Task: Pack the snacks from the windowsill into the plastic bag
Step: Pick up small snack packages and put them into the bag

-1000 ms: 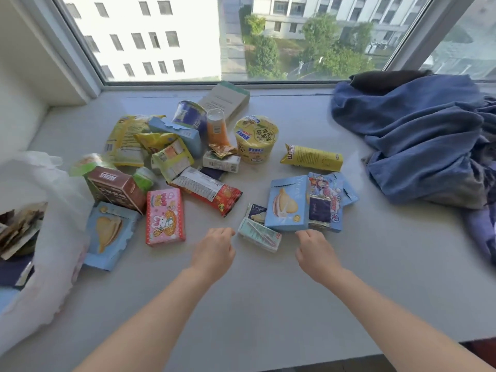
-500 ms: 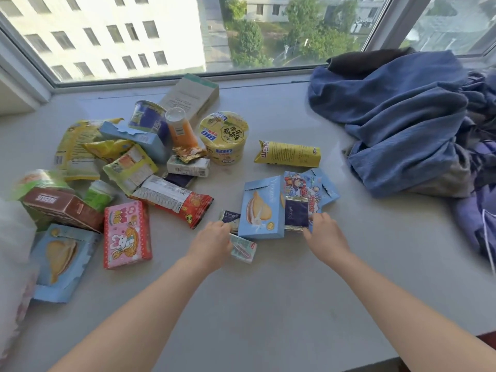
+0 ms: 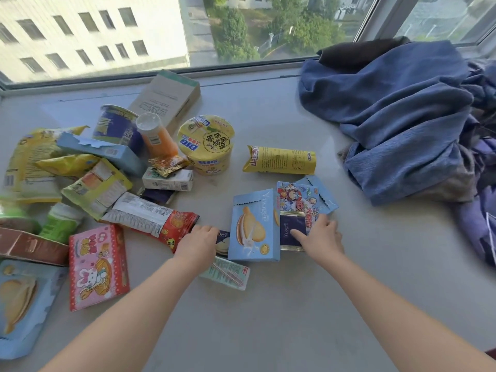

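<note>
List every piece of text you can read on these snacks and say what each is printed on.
"BIG": lid and side of the yellow noodle cup.
"Yuoget", roughly: front of the light blue biscuit box.
"Yuoget", roughly: dark blue sachet right of that box.
Too small or blurred: print on the yellow packet, the pink rabbit box and the cardboard box.
</note>
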